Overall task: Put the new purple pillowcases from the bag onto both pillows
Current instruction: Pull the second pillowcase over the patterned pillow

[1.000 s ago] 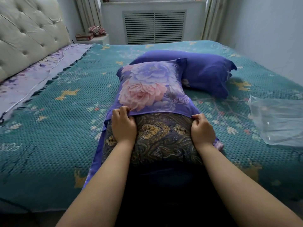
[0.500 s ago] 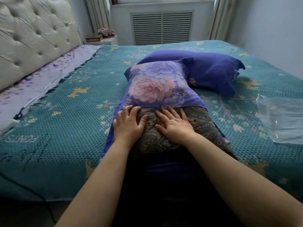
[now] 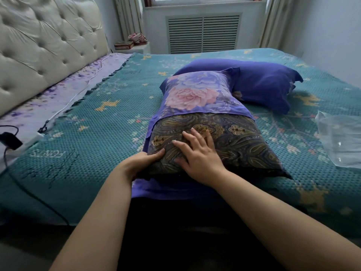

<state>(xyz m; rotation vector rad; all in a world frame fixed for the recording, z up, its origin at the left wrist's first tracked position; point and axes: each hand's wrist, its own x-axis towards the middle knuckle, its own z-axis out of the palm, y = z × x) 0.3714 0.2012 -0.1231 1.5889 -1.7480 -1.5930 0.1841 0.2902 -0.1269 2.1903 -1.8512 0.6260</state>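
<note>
A dark paisley pillow [image 3: 244, 141] lies on the bed in front of me. Its far half is inside a purple floral pillowcase [image 3: 195, 94], whose lower layer [image 3: 156, 190] sticks out under the near end. My left hand [image 3: 142, 163] grips the pillow's near left corner, thumb on top and fingers hidden beneath. My right hand [image 3: 197, 153] presses flat on the pillow's top with fingers spread. Behind lies a second pillow [image 3: 263, 85] fully covered in a purple case.
The teal patterned bedspread [image 3: 88, 153] covers the bed. A clear plastic bag [image 3: 340, 139] lies at the right. A tufted headboard [image 3: 45, 45] stands at the left, with a black charger and cable [image 3: 9, 141] near the left edge. A nightstand [image 3: 132, 47] holds small items.
Both hands let go of the pillowcase's open edge and moved onto the bare pillow. My left hand then slid back to the near left corner; the right stayed flat on top.
</note>
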